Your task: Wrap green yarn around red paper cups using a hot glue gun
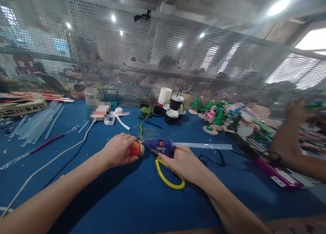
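Note:
My left hand (117,149) is closed around a small red cup (135,148) with a gold print, tipped on its side with its rim toward the right. Green yarn (141,127) runs from a ball at the back down to the cup's rim. My right hand (182,161) grips a blue glue gun (159,145), whose nozzle points left at the rim; I cannot tell whether they touch. A long clear glue stick (203,145) sticks out of the gun's back end. Under the right hand lies a yellow loop handle (166,179), partly hidden by the fingers.
Several clear glue sticks (38,123) lie at the left near a white cable (48,161). Black-and-white small buckets (171,117) and stacked paper cups (165,95) stand behind. Green and pink craft pieces (219,117), a magenta power strip (278,174) and another person's arm (287,145) are at right.

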The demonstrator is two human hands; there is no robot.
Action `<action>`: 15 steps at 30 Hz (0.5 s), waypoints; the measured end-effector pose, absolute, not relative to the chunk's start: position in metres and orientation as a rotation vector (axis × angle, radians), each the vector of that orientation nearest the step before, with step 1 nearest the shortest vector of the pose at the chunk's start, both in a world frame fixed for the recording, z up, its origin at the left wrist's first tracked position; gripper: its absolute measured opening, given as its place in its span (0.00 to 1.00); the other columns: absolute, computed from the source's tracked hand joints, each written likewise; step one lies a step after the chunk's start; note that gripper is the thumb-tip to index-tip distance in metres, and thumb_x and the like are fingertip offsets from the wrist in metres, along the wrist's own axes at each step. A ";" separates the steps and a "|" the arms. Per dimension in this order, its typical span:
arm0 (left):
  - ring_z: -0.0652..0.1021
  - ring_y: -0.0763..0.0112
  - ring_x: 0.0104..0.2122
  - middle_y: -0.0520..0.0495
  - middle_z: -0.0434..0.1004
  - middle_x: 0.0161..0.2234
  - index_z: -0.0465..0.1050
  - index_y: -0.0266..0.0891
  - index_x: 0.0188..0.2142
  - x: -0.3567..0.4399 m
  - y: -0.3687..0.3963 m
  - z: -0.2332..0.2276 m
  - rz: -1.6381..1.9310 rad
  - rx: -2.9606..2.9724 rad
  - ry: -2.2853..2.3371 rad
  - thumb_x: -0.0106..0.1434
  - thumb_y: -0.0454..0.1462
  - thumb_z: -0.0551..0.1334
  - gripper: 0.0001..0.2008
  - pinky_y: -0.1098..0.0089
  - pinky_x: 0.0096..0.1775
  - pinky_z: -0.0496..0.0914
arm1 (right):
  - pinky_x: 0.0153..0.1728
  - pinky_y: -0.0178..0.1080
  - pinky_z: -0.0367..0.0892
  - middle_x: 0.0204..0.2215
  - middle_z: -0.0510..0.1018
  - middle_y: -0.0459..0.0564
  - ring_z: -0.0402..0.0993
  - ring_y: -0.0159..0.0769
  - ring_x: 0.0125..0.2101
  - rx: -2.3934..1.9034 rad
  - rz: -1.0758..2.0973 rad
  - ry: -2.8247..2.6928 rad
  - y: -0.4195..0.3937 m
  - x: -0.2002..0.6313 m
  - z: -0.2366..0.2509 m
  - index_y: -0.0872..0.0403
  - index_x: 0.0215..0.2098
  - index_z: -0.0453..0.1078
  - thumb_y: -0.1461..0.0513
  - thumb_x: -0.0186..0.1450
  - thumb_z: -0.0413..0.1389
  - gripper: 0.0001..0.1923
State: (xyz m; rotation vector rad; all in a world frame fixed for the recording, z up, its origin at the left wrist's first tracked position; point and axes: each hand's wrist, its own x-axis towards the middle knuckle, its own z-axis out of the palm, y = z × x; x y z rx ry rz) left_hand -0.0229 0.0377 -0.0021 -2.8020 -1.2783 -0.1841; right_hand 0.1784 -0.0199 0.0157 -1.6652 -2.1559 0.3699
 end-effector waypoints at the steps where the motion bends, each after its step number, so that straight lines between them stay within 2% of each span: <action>1: 0.73 0.56 0.38 0.39 0.74 0.38 0.68 0.34 0.43 -0.023 0.038 -0.002 -0.181 -2.798 -1.288 0.51 0.45 0.60 0.22 0.60 0.40 0.68 | 0.22 0.34 0.55 0.15 0.69 0.45 0.64 0.32 0.18 -1.686 0.376 -2.159 -0.021 0.179 0.016 0.54 0.21 0.67 0.62 0.58 0.48 0.11; 9: 0.74 0.59 0.39 0.41 0.75 0.38 0.68 0.35 0.44 -0.021 0.038 0.001 -0.127 -2.774 -1.334 0.51 0.46 0.60 0.23 0.63 0.41 0.68 | 0.20 0.32 0.54 0.17 0.70 0.45 0.65 0.31 0.19 -1.697 0.412 -2.200 -0.029 0.180 0.022 0.55 0.25 0.69 0.64 0.58 0.49 0.08; 15: 0.74 0.58 0.38 0.41 0.75 0.37 0.68 0.35 0.43 -0.021 0.039 0.000 -0.140 -2.774 -1.336 0.51 0.46 0.60 0.22 0.62 0.40 0.69 | 0.18 0.33 0.54 0.10 0.65 0.43 0.62 0.31 0.14 -1.698 0.497 -2.165 -0.033 0.181 0.021 0.53 0.16 0.62 0.63 0.58 0.48 0.13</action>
